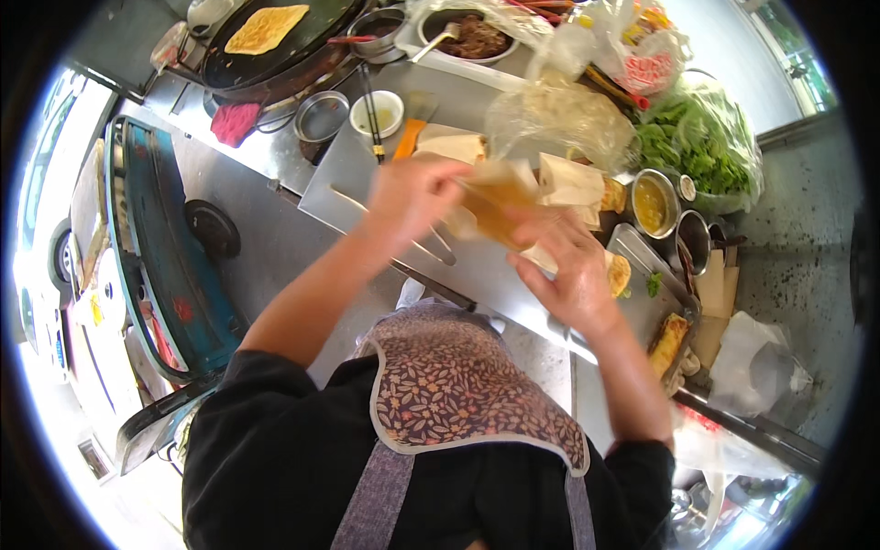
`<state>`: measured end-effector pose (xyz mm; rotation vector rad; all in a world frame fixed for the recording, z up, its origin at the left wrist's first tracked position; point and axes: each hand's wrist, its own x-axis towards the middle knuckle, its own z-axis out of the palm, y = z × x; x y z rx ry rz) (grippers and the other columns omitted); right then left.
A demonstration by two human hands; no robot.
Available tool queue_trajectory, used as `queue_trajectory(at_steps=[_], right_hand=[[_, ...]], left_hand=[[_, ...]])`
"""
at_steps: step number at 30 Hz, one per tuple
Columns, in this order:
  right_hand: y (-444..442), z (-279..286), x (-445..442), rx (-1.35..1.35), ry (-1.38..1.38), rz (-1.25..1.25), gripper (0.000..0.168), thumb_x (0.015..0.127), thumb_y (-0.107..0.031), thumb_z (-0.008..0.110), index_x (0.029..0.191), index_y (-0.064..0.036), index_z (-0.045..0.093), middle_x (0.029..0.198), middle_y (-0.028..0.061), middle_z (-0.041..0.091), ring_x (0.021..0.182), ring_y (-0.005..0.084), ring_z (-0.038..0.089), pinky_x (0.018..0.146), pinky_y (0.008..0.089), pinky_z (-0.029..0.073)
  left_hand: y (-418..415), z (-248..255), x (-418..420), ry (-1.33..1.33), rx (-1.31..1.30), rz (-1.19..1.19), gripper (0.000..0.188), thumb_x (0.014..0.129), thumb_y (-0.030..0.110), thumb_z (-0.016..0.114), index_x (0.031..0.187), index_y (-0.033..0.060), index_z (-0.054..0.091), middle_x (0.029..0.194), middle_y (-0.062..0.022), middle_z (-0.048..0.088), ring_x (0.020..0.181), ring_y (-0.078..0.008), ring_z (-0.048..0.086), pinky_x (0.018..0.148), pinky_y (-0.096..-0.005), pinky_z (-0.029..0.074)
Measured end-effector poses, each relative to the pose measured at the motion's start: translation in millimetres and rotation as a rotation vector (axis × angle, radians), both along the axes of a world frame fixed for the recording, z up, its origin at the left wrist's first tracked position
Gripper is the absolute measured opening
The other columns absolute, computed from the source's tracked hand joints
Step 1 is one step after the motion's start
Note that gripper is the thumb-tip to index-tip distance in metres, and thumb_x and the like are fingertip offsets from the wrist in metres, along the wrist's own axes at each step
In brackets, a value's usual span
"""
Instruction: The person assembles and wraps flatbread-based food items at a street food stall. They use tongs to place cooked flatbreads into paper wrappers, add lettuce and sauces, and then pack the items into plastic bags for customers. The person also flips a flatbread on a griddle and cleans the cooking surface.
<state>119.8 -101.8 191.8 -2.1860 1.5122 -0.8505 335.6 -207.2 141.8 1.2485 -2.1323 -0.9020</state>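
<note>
Over the metal counter [330,179], my left hand [416,196] pinches the upper left edge of a brown paper bag [496,203], blurred by motion. My right hand [567,258] is at the bag's lower right side, its thumb held apart; whether it grips the paper is unclear. Behind the bag lie a paper sleeve [448,142] and another paper sleeve [569,180] with browned flatbread showing at its end. Just beyond my right hand, the end of a rolled flatbread [619,276] shows. Metal tongs [433,254] lie partly under my left forearm.
A flatbread [267,29] lies on the round griddle [309,41] at the far left. An orange-handled scraper [410,137] and white bowl [377,113] stand behind my left hand. To the right are bagged lettuce [694,148], a yellow-sauce pot [654,203] and a metal tray [636,251].
</note>
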Motion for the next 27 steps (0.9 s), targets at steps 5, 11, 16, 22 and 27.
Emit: queue_trajectory(at_steps=[5, 11, 16, 22, 27], right_hand=[[-21.8, -126.4, 110.4, 0.234, 0.290, -0.206, 0.038, 0.081, -0.031, 0.075, 0.107, -0.005, 0.063, 0.108, 0.0126, 0.059, 0.100, 0.0313, 0.057, 0.081, 0.0414, 0.050], [-25.4, -211.1, 164.4, 0.262, 0.638, -0.165, 0.085, 0.080, -0.034, 0.073, 0.149, -0.004, 0.034, 0.105, 0.0138, 0.058, 0.098, 0.0330, 0.057, 0.079, 0.0446, 0.050], [25.4, -151.9, 124.4, 0.748, 0.260, -0.175, 0.073, 0.084, -0.028, 0.068, 0.144, -0.002, 0.036, 0.108, 0.0192, 0.057, 0.090, 0.0392, 0.062, 0.081, 0.0513, 0.051], [165.9, -26.7, 23.7, 1.058, -0.227, -0.417, 0.079, 0.085, -0.016, 0.062, 0.154, -0.008, 0.025, 0.129, 0.0233, 0.058, 0.106, 0.0369, 0.065, 0.091, 0.0436, 0.052], [283.5, 22.7, -3.8, 0.607, -0.800, -1.050, 0.084, 0.086, -0.019, 0.075, 0.152, -0.006, 0.026, 0.101, 0.0096, 0.061, 0.075, 0.0140, 0.061, 0.062, 0.0262, 0.051]], left_hand=[[-27.5, -18.2, 114.3, -0.058, 0.105, 0.313, 0.026, 0.090, 0.005, 0.059, 0.110, 0.0070, 0.074, 0.070, -0.0040, 0.066, 0.059, -0.0068, 0.057, 0.057, -0.0246, 0.048], [-26.0, -20.0, 136.8, -0.013, 0.146, 0.336, 0.020, 0.087, 0.007, 0.065, 0.104, 0.0071, 0.075, 0.078, -0.0122, 0.069, 0.064, -0.0188, 0.065, 0.064, -0.0313, 0.051], [-27.6, -24.9, 97.6, 0.009, -0.062, 0.081, 0.017, 0.088, 0.006, 0.065, 0.103, 0.0042, 0.073, 0.083, -0.0147, 0.069, 0.069, -0.0257, 0.066, 0.066, -0.0345, 0.051], [-11.7, -18.0, 18.8, 0.124, -0.130, -0.238, 0.021, 0.087, 0.004, 0.065, 0.107, 0.0058, 0.072, 0.085, -0.0126, 0.069, 0.069, -0.0241, 0.066, 0.062, -0.0345, 0.052], [65.4, -7.3, -107.4, 0.340, -0.164, -0.467, 0.026, 0.085, 0.000, 0.065, 0.109, 0.0053, 0.072, 0.085, -0.0107, 0.071, 0.072, -0.0252, 0.068, 0.063, -0.0318, 0.053]])
